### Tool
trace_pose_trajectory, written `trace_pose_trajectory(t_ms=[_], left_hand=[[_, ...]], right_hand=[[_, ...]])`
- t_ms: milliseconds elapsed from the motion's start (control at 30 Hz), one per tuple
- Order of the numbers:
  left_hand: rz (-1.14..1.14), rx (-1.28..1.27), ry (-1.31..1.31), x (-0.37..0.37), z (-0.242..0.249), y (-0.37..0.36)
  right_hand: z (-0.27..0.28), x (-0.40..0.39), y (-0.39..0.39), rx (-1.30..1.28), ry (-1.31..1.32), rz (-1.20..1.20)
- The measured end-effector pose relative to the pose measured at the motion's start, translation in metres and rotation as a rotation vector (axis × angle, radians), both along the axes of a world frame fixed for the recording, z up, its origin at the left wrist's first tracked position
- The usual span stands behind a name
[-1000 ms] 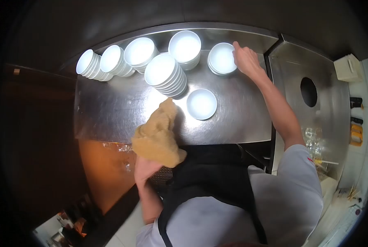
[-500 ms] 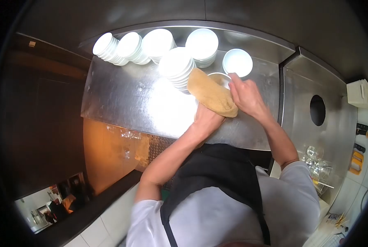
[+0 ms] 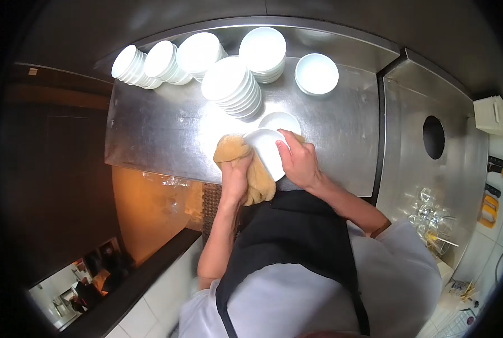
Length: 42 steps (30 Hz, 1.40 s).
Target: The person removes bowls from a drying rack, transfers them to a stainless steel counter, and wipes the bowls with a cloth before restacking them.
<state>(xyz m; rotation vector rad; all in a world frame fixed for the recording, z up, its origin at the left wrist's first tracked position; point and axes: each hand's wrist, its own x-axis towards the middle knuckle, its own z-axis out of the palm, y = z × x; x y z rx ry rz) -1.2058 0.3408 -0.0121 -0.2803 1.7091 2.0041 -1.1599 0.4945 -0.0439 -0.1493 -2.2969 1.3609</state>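
Note:
My right hand (image 3: 302,164) grips the right rim of a white bowl (image 3: 267,153), thumb on the near face. The bowl is tilted up in front of my apron. My left hand (image 3: 236,179) is closed around a tan cloth (image 3: 258,181), which is bunched above the fist and hangs down along the bowl's left side. Just beyond the held bowl, another white bowl (image 3: 280,120) rests on the steel counter (image 3: 155,129), partly hidden. A small bit of tan cloth also shows behind my right fingers.
Several stacks of white bowls (image 3: 224,79) stand along the counter's back. A separate white bowl stack (image 3: 316,74) sits to their right. Further right is a steel surface with a round dark hole (image 3: 434,137), glassware (image 3: 427,213) and a yellow-handled tool (image 3: 488,211).
Both hands have come closer to my body. The cloth, earlier draped over my left hand beside the bowl, is now bunched in it, and the held bowl shows more fully. The view has shifted slightly.

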Motion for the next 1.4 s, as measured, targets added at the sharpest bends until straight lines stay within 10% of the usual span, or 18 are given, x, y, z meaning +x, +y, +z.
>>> trace_pose_trajectory(t_ms=[167,267,833,1033,1167,1233,1333,1400], left_hand=[[-0.298,-0.474,0.400,-0.004,0.004,-0.015],[-0.318,-0.296,0.093,-0.003,0.020,-0.046],[-0.606,-0.468,0.392,-0.008,-0.039,0.024],[-0.388,0.075,-0.080,-0.006,-0.010,0.018],[-0.522,0.051,0.574,-0.012,0.040,0.047],[-1.038,-0.600,0.998,-0.030,0.046,0.076],[-0.785,-0.859,1.550,-0.031,0.021,0.098],[-0.767,-0.927,1.442,-0.034,0.015,0.114]], right_hand=[[-0.011,0.001,0.010,0.159,-0.266,-0.076],[-0.029,-0.013,0.042,0.204,-0.299,-0.106],[-0.033,-0.102,0.193,0.478,-0.531,-0.334],[-0.014,-0.094,0.193,0.475,-0.422,-0.263],[0.036,-0.057,0.151,0.430,-0.426,-0.217],[0.056,-0.039,0.119,0.446,-0.476,-0.058],[0.005,-0.014,0.120,0.554,-0.014,0.070],[-0.005,-0.015,0.118,0.585,0.124,0.025]])
